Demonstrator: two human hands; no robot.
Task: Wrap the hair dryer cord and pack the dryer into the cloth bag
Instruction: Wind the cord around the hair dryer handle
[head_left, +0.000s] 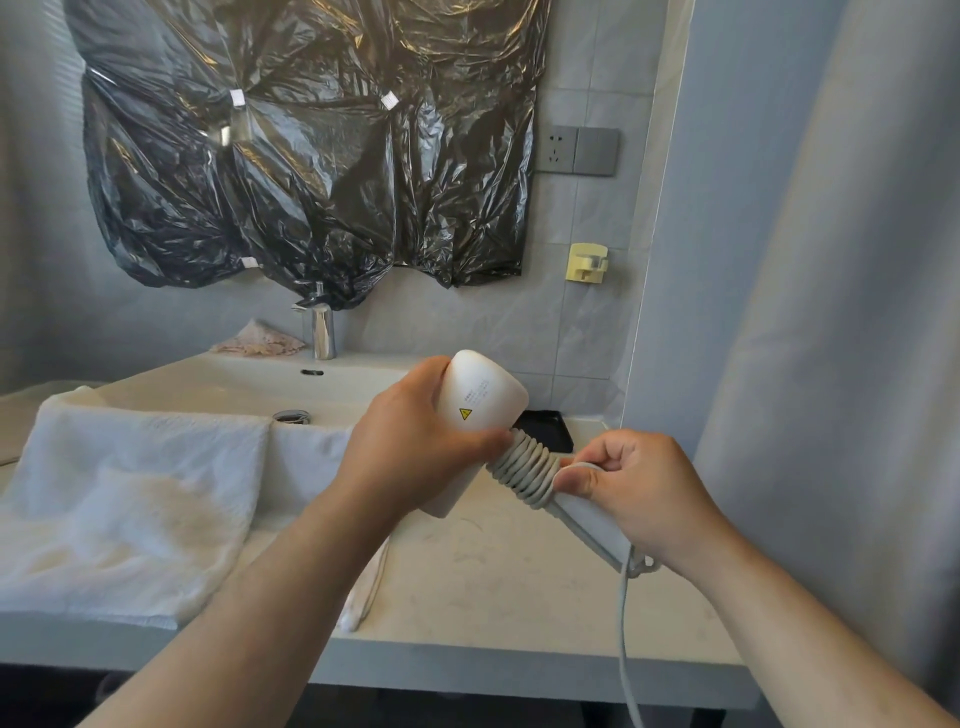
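Note:
A white hair dryer (480, 397) is held above the counter, its barrel pointing up and away. My left hand (410, 447) grips the dryer's body. Several turns of grey cord (524, 470) are wound round the upper part of the handle (587, 525). My right hand (634, 488) pinches the cord against the handle just below the coils. The loose end of the cord (623, 649) hangs down from under my right hand past the counter's front edge. A strip of white cloth (371, 587) shows under my left forearm; whether it is the cloth bag I cannot tell.
A white towel (135, 499) lies over the sink's (249, 387) front and the counter (493, 587) on the left. A chrome tap (322, 330) stands behind the basin. A black tray (548, 428) sits at the counter's back right. A wall socket (576, 150) and curtain (831, 312) are to the right.

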